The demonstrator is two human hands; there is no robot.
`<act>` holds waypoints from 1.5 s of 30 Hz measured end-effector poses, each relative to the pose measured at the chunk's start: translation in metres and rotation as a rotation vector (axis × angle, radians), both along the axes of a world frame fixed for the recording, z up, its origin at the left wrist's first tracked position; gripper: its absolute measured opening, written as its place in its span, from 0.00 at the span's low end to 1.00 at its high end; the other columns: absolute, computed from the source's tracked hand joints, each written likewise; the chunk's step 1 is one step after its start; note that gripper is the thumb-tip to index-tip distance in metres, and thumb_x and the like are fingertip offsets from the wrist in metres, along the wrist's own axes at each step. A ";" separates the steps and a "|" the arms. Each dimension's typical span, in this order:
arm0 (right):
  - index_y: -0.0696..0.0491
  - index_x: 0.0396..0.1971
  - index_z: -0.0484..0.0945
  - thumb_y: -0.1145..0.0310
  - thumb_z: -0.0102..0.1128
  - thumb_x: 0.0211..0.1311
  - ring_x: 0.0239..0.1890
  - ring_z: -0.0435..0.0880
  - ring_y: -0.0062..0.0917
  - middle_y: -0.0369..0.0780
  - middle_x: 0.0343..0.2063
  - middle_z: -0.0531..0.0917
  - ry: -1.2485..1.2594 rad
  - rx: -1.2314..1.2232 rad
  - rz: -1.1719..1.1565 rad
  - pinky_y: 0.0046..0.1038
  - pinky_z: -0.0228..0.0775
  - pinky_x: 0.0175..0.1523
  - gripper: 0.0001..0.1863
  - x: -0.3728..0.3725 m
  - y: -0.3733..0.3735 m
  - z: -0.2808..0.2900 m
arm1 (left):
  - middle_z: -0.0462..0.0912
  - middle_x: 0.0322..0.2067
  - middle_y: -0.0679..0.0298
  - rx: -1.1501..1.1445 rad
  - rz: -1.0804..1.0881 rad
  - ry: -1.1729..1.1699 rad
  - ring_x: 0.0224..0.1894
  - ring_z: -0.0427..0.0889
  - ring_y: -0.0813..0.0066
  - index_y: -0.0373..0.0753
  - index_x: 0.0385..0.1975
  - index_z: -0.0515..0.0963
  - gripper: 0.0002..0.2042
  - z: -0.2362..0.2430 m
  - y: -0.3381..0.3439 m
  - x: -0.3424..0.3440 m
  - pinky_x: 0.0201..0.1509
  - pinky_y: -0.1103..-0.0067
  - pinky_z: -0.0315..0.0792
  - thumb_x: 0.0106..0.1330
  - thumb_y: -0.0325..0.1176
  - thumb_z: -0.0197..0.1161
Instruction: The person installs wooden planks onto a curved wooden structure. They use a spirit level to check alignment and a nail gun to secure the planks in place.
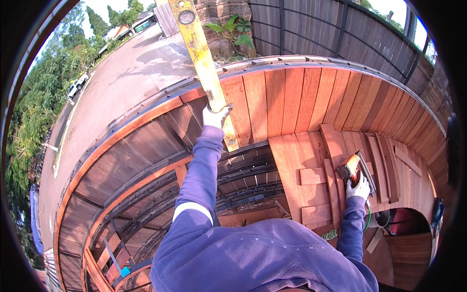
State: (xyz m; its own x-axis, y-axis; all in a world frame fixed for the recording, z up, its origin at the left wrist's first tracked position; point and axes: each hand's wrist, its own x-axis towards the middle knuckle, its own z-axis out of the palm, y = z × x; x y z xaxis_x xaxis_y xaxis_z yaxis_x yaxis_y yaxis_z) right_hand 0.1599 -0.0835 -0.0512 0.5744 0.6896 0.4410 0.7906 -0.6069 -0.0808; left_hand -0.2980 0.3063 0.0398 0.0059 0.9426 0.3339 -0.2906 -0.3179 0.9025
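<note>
The left hand (214,118), gloved white, is closed around the level (204,68); the level is a long yellow bar lying against the boards (292,97), its long axis running from the hand's grip up and slightly left, away from the person, its near end just below the hand at the boards' lower edge; the left hand is the nearer by far; the right hand (359,189), also gloved, grips a nail gun (357,170) well to the right of the level, over loose offcuts (314,176); the gun's nose seems to point away from the person, though I cannot tell exactly; a green hose (368,219) trails below it.
</note>
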 end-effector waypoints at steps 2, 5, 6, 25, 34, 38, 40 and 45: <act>0.48 0.56 0.73 0.56 0.66 0.49 0.46 0.77 0.39 0.42 0.43 0.79 0.011 -0.002 0.004 0.42 0.68 0.51 0.32 0.001 0.000 0.000 | 0.84 0.31 0.58 -0.033 -0.026 -0.037 0.29 0.82 0.77 0.30 0.39 0.77 0.16 0.005 -0.004 0.001 0.32 0.83 0.77 0.50 0.19 0.72; 0.49 0.56 0.73 0.56 0.66 0.48 0.45 0.77 0.39 0.42 0.43 0.79 0.000 0.020 0.027 0.42 0.68 0.51 0.32 0.000 0.000 0.001 | 0.81 0.28 0.66 -0.060 -0.029 -0.067 0.26 0.79 0.81 0.32 0.37 0.78 0.16 0.012 -0.010 0.004 0.30 0.83 0.74 0.48 0.21 0.76; 0.49 0.56 0.73 0.56 0.66 0.48 0.45 0.78 0.40 0.42 0.42 0.79 -0.006 0.021 0.027 0.42 0.68 0.50 0.32 0.000 0.000 0.001 | 0.81 0.27 0.66 -0.049 -0.017 -0.068 0.26 0.79 0.81 0.32 0.36 0.78 0.16 0.012 -0.010 0.005 0.30 0.83 0.74 0.48 0.21 0.76; 0.49 0.56 0.73 0.57 0.67 0.47 0.46 0.77 0.39 0.41 0.43 0.78 -0.023 0.026 0.012 0.41 0.67 0.52 0.32 -0.002 0.000 0.001 | 0.84 0.32 0.54 -0.007 -0.023 -0.032 0.29 0.84 0.74 0.29 0.40 0.77 0.15 0.005 -0.006 0.001 0.32 0.83 0.77 0.53 0.17 0.68; 0.49 0.57 0.72 0.56 0.66 0.48 0.47 0.76 0.39 0.41 0.44 0.78 0.015 0.004 0.009 0.41 0.66 0.53 0.33 -0.003 0.000 0.003 | 0.85 0.33 0.54 -0.010 -0.034 -0.054 0.30 0.85 0.73 0.29 0.41 0.76 0.16 0.009 -0.009 0.003 0.33 0.83 0.78 0.52 0.17 0.69; 0.49 0.57 0.72 0.56 0.66 0.49 0.47 0.76 0.39 0.41 0.44 0.78 0.003 0.004 0.014 0.41 0.66 0.52 0.33 -0.003 0.000 0.004 | 0.85 0.33 0.54 0.007 -0.030 -0.030 0.30 0.85 0.73 0.29 0.42 0.76 0.16 0.006 -0.007 0.001 0.33 0.83 0.78 0.52 0.17 0.69; 0.48 0.57 0.72 0.57 0.66 0.49 0.47 0.76 0.39 0.41 0.44 0.78 0.002 0.000 0.008 0.41 0.67 0.52 0.32 -0.002 0.000 0.003 | 0.85 0.33 0.54 0.016 -0.019 -0.033 0.30 0.85 0.73 0.29 0.42 0.76 0.16 0.006 -0.007 0.002 0.33 0.83 0.78 0.52 0.18 0.69; 0.48 0.56 0.72 0.56 0.66 0.49 0.46 0.76 0.39 0.41 0.44 0.78 -0.002 0.011 0.008 0.41 0.67 0.51 0.32 -0.003 0.000 0.003 | 0.85 0.34 0.54 -0.012 -0.071 -0.079 0.31 0.85 0.72 0.30 0.42 0.76 0.16 0.008 -0.009 0.001 0.34 0.82 0.78 0.52 0.17 0.69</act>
